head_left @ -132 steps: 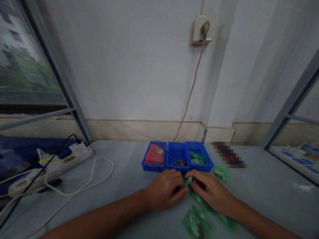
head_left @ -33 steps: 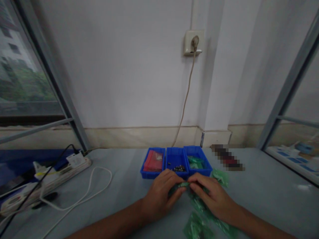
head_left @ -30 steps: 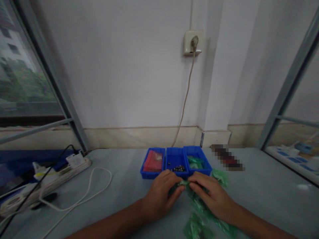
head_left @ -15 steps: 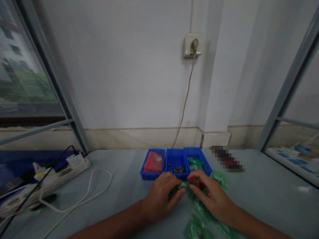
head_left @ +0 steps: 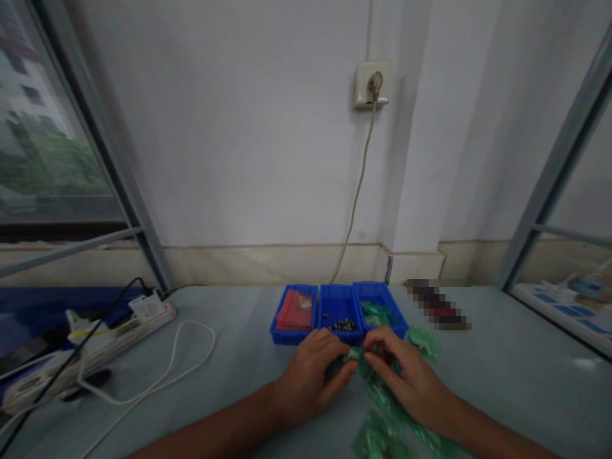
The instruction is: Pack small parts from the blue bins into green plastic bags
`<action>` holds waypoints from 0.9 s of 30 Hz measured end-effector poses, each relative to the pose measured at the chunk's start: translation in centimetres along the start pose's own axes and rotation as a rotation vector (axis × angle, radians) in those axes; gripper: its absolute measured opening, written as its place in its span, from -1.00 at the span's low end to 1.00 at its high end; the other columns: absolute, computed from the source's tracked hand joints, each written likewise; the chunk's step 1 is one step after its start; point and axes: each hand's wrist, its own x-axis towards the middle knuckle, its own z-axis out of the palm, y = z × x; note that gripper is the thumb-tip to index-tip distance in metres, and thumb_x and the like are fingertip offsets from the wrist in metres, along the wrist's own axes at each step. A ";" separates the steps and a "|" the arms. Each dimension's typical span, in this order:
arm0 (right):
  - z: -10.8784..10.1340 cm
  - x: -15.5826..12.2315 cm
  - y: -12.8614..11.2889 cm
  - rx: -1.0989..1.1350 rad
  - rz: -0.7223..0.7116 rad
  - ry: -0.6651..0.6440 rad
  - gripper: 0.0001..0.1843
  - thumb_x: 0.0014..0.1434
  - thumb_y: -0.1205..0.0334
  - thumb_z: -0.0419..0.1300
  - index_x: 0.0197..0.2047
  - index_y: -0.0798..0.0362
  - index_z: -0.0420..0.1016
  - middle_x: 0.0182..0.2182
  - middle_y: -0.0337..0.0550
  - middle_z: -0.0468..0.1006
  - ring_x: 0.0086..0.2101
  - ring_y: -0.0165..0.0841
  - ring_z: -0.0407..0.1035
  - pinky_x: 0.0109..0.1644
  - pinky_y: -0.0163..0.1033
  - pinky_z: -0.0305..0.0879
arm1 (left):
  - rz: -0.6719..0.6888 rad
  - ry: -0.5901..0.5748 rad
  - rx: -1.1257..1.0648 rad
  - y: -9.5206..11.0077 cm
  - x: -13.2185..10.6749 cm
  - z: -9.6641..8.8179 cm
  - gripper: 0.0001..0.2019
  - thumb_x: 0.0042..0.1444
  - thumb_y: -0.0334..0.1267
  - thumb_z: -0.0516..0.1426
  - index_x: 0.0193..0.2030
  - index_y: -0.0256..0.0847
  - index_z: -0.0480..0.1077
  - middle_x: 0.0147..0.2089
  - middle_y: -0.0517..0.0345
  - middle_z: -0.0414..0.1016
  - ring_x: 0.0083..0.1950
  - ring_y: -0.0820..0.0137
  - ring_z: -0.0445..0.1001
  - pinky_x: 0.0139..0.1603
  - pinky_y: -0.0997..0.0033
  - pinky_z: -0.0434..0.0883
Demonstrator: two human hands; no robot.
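Note:
Between my two hands is a green plastic bag (head_left: 354, 354), just in front of the blue bins. My left hand (head_left: 318, 376) pinches its left end between thumb and fingers. From the other side my right hand (head_left: 406, 376) is closed on the bag, with more green plastic (head_left: 389, 408) trailing under the palm toward the table's near edge. What the bag contains is too blurred to make out. Another green bag (head_left: 375, 440) lies on the table below my right hand.
Three blue bins stand side by side: the left bin (head_left: 275, 335) holds red bags (head_left: 295, 311), the middle bin (head_left: 338, 296) small metal parts (head_left: 345, 325), the right bin (head_left: 399, 328) green bags (head_left: 377, 312). A power strip (head_left: 143, 328) and white cable (head_left: 157, 382) lie left. A small green bag (head_left: 424, 342) lies right.
Almost nothing differs. Both hands keep their hold on the green bag, and the whole view has shifted very slightly.

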 end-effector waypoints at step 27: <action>0.1 0.0 0.6 -0.006 0.012 -0.005 -0.82 0.52 0.19 0.14 0.13 -0.07 0.46 -0.19 -0.17 0.55 -0.27 -0.25 0.44 -0.13 -0.19 0.38 | 0.007 0.009 0.019 -0.2 -0.1 0.4 -0.86 0.47 -0.26 0.15 -0.18 -0.20 0.41 -0.28 0.11 0.49 -0.22 0.29 0.42 -0.16 0.35 0.31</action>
